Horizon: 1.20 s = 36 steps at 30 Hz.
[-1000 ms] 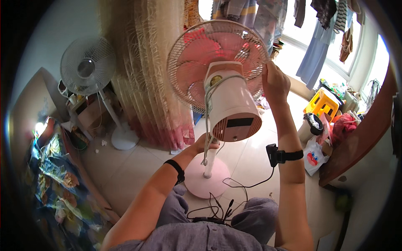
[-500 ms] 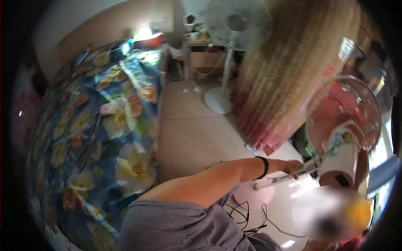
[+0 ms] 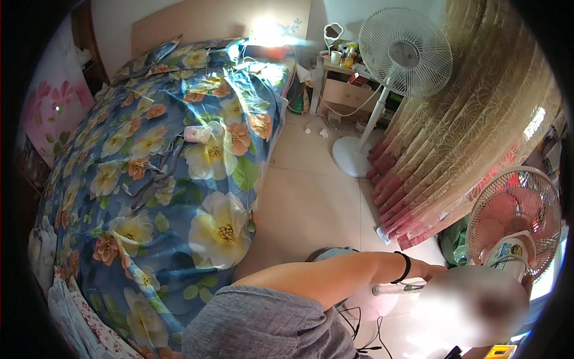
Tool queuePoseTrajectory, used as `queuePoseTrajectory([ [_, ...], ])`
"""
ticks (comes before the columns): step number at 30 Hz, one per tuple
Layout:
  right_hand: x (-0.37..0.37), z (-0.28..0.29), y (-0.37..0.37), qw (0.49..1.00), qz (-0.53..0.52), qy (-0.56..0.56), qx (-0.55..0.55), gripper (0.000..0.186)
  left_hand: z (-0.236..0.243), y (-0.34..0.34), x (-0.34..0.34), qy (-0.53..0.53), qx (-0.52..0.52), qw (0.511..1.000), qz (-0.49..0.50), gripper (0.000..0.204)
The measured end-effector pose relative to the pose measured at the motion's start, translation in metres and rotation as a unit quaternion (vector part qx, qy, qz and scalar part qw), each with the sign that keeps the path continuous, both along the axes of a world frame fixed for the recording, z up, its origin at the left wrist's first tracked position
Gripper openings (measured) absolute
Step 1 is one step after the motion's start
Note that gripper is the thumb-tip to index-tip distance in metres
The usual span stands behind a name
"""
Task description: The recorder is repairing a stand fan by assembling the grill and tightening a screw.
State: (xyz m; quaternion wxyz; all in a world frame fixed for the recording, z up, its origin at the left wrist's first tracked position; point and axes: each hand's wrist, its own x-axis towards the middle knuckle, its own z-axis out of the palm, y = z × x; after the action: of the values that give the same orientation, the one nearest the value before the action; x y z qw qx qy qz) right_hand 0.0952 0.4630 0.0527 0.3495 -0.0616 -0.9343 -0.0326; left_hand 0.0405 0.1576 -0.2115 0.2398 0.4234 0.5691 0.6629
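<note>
My left arm, with a black band at the wrist, reaches to the right. My left hand [image 3: 431,271] is at the white pole [image 3: 393,289] of a floor fan held tilted. The fingers seem closed round this pole, though a blurred patch covers their tips. The fan's round wire cage [image 3: 515,206] with reddish blades faces away, its pale motor housing [image 3: 511,254] on the near side. A small skin-toned part beside the housing looks like my right hand [image 3: 527,285]; its fingers are mostly hidden. Below the pole lies a pinkish round base [image 3: 373,303].
Black cables [image 3: 359,328] lie on the tiled floor [image 3: 308,197]. Another white standing fan [image 3: 354,157] is farther off, beside a long beige curtain [image 3: 445,146] and a small cluttered table [image 3: 344,72]. A bed with a blue floral cover [image 3: 179,179] fills the left.
The view has shifted, so the bed, curtain and far fan appear farther right and sharper. The tilted fan and my left hand sit lower in the picture, and the pole looks more level.
</note>
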Motion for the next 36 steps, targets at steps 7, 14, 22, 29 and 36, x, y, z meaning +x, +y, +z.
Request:
queuePoseTrajectory([
  [7,0.010,-0.031,0.063,0.992,-0.055,0.063,0.099,0.034,-0.001,-0.003,0.006,-0.029,0.008,1.000,-0.008,0.031],
  [14,0.064,-0.044,0.027,0.998,-0.053,0.032,0.023,0.029,0.008,0.004,0.011,-0.012,-0.011,1.000,-0.010,0.044],
  [22,0.037,-0.043,-0.041,0.969,-0.189,0.138,0.073,0.027,-0.010,-0.015,-0.015,0.117,0.031,0.993,-0.019,0.024],
  [29,0.063,-0.036,-0.117,0.973,-0.016,0.229,-0.031,0.010,0.002,-0.016,-0.002,0.045,0.017,0.999,-0.021,0.022],
  [36,0.060,-0.046,-0.108,0.964,-0.042,0.252,-0.077,0.014,0.018,-0.030,0.005,0.066,-0.074,0.994,-0.046,0.025],
])
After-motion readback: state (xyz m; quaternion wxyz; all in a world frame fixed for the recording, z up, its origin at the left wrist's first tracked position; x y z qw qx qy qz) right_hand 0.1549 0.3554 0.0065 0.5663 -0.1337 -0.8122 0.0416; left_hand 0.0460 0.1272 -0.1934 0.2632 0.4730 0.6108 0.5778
